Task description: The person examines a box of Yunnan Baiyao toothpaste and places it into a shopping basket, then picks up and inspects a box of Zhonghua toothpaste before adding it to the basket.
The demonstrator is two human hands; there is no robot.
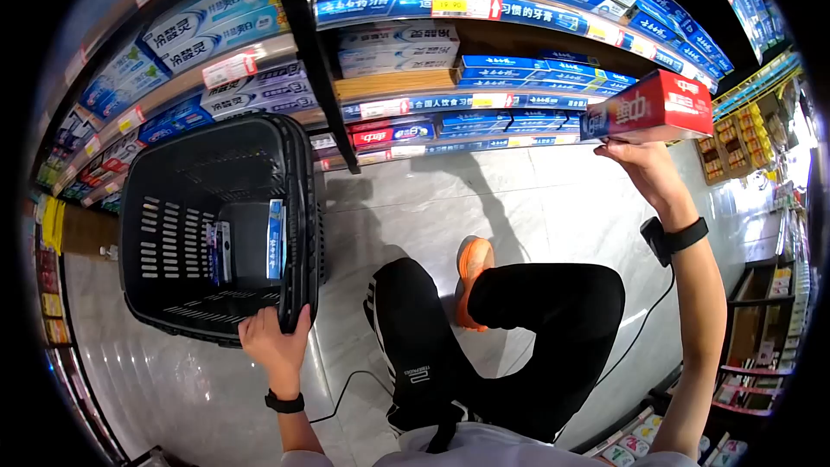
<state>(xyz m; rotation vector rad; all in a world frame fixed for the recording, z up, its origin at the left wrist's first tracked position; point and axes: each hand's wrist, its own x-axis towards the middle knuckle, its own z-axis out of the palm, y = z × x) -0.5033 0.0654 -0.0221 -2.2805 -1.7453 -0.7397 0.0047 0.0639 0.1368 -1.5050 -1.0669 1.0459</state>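
My left hand grips the near rim of a black plastic basket, its fingers curled over the edge. Inside the basket, a blue and white toothpaste box stands near the right wall, with some slim packages to its left. On the right, my right hand holds a red box from below, close to the shelf front; its end is dark blue. The fingers under the box are partly hidden.
Shelves of toothpaste boxes run across the front and left, with price strips along their edges. A black upright divides them. My bent knees and an orange shoe are over the tiled floor. More racks stand at the right.
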